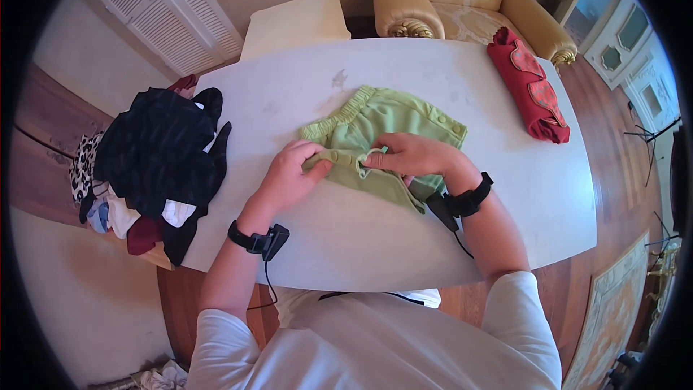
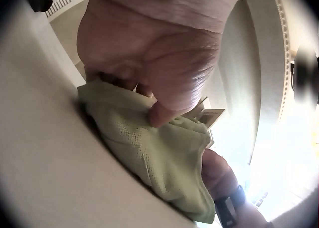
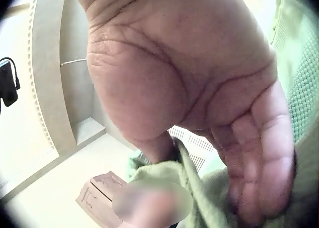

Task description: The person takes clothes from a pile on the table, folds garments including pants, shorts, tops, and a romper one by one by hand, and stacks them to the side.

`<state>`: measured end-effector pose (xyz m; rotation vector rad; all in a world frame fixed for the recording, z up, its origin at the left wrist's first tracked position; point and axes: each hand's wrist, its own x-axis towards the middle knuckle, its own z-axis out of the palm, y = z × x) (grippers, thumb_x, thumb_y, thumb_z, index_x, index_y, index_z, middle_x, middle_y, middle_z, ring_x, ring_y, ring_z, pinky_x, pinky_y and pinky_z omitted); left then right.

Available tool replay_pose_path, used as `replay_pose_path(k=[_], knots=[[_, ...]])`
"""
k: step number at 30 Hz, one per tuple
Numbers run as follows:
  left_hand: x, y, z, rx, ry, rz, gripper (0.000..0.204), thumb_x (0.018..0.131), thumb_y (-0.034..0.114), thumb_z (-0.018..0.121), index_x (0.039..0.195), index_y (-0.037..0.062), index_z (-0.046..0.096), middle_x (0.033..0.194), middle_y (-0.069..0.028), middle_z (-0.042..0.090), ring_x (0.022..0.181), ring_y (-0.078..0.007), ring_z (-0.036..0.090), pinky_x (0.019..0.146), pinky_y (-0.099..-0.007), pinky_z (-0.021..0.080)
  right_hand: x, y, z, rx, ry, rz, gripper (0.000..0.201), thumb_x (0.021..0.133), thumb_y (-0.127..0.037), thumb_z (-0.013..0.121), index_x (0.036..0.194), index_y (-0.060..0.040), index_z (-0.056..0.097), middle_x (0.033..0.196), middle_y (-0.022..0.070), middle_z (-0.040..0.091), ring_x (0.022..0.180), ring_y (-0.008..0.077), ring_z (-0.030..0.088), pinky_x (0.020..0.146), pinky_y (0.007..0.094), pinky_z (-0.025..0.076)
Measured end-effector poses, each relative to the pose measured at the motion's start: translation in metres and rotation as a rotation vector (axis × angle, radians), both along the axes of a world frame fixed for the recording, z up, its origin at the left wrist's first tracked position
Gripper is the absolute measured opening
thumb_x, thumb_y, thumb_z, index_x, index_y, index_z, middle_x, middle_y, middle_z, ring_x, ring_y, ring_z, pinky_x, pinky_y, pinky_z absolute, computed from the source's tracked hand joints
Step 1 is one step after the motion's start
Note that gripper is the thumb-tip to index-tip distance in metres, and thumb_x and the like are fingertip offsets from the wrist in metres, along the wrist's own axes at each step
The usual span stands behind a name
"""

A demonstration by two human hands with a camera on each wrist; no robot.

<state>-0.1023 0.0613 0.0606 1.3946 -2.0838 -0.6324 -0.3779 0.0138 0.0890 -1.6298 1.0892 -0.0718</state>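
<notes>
As you lean over the smooth white table (image 1: 332, 245), a light green fabric garment with a gathered elastic waistband and round buttons (image 1: 408, 112) lies spread before you near the middle of the tabletop. Your left hand (image 1: 290, 173) pinches its near edge, the thumb on top and the fingers curled behind the cloth. Your right hand (image 1: 426, 155) grips the same edge just beside it, the thumb pressed on the fabric where the edge bunches slightly. Well to your left sits a heaped pile of mostly black clothes (image 1: 162, 152), while a rolled red cloth bundle with patterned patches (image 1: 530, 90) rests toward the far right corner.
</notes>
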Motion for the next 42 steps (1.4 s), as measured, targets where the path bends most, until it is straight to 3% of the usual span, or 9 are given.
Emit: replay_pose_path(k=[9, 14, 17, 26, 29, 32, 34, 37, 42], knots=[[-0.01, 0.001, 0.001, 0.168, 0.005, 0.163, 0.031, 0.094, 0.03, 0.073, 0.096, 0.0003, 0.066, 0.088, -0.0181, 0.069, 0.081, -0.033, 0.066, 0.074, -0.0391, 0.052, -0.009, -0.01, 0.004, 0.108, -0.165, -0.217, 0.055, 0.103, -0.045, 0.058, 0.135, -0.0005, 0.055, 0.091, 0.0099, 0.067, 0.08, 0.017, 0.069, 0.066, 0.0304, 0.057], [-0.007, 0.005, -0.005, 0.094, -0.036, 0.187, 0.037, 0.093, 0.034, 0.075, 0.087, -0.0001, 0.062, 0.084, -0.0163, 0.068, 0.077, -0.0312, 0.065, 0.07, -0.0397, 0.051, -0.008, -0.002, -0.002, -0.268, 0.015, 0.153, 0.073, 0.087, -0.017, 0.075, 0.149, -0.0007, 0.039, 0.086, 0.0125, 0.071, 0.083, 0.0252, 0.071, 0.073, 0.0381, 0.056], [-0.008, 0.009, -0.008, 0.049, -0.078, 0.231, 0.028, 0.094, 0.026, 0.074, 0.088, -0.0002, 0.063, 0.075, -0.0115, 0.065, 0.068, -0.0226, 0.06, 0.068, -0.0337, 0.05, -0.008, -0.002, -0.008, -0.37, 0.016, 0.149, 0.08, 0.082, -0.012, 0.076, 0.15, 0.001, 0.036, 0.092, 0.0171, 0.073, 0.085, 0.029, 0.072, 0.077, 0.0399, 0.055], [-0.017, 0.016, 0.003, -0.004, -0.15, 0.182, 0.017, 0.09, 0.015, 0.073, 0.095, 0.0015, 0.064, 0.087, -0.0128, 0.068, 0.085, -0.0282, 0.067, 0.075, -0.0408, 0.053, -0.006, 0.0, -0.006, -0.316, 0.065, 0.145, 0.077, 0.082, -0.008, 0.072, 0.149, 0.0028, 0.036, 0.082, 0.0142, 0.074, 0.073, 0.0267, 0.072, 0.069, 0.0382, 0.055], [-0.026, 0.019, 0.001, -0.309, -0.181, 0.157, 0.017, 0.088, 0.013, 0.074, 0.096, 0.0019, 0.065, 0.091, -0.0113, 0.069, 0.089, -0.0285, 0.066, 0.08, -0.041, 0.052, -0.005, -0.001, -0.008, -0.346, 0.082, 0.172, 0.077, 0.082, -0.008, 0.073, 0.149, 0.003, 0.036, 0.082, 0.0149, 0.074, 0.075, 0.028, 0.072, 0.069, 0.039, 0.055], [-0.037, 0.028, -0.003, -0.2, -0.229, 0.002, 0.028, 0.091, 0.02, 0.072, 0.113, 0.0035, 0.066, 0.113, -0.0157, 0.068, 0.112, -0.0324, 0.062, 0.097, -0.0441, 0.048, -0.007, -0.001, -0.012, -0.369, 0.071, 0.2, 0.079, 0.081, -0.01, 0.075, 0.149, 0.0029, 0.036, 0.082, 0.0155, 0.074, 0.078, 0.0305, 0.072, 0.071, 0.0397, 0.055], [-0.048, 0.034, -0.007, -0.269, -0.381, -0.062, 0.05, 0.095, 0.028, 0.068, 0.138, 0.0043, 0.057, 0.142, -0.0213, 0.054, 0.138, -0.0378, 0.046, 0.114, -0.0502, 0.035, -0.007, 0.001, -0.011, -0.385, 0.087, 0.211, 0.078, 0.081, -0.01, 0.076, 0.149, 0.0021, 0.038, 0.081, 0.0151, 0.074, 0.079, 0.0315, 0.072, 0.072, 0.04, 0.055], [-0.045, 0.033, -0.02, -0.179, -0.479, -0.076, 0.067, 0.096, 0.033, 0.065, 0.152, 0.0042, 0.043, 0.158, -0.0232, 0.036, 0.151, -0.0412, 0.025, 0.123, -0.0547, 0.019, -0.008, 0.002, -0.007, -0.437, 0.101, 0.209, 0.075, 0.082, -0.013, 0.077, 0.147, 0.0006, 0.042, 0.083, 0.0146, 0.074, 0.082, 0.0327, 0.072, 0.074, 0.0402, 0.055], [-0.034, 0.018, -0.01, -0.245, -0.519, -0.08, 0.062, 0.096, 0.03, 0.066, 0.149, 0.0037, 0.047, 0.157, -0.0233, 0.036, 0.149, -0.0414, 0.028, 0.121, -0.0541, 0.023, -0.036, -0.009, 0.009, -0.566, 0.11, 0.069, 0.064, 0.085, -0.017, 0.075, 0.142, -0.0006, 0.05, 0.092, 0.0149, 0.075, 0.087, 0.0331, 0.072, 0.078, 0.0408, 0.055]])
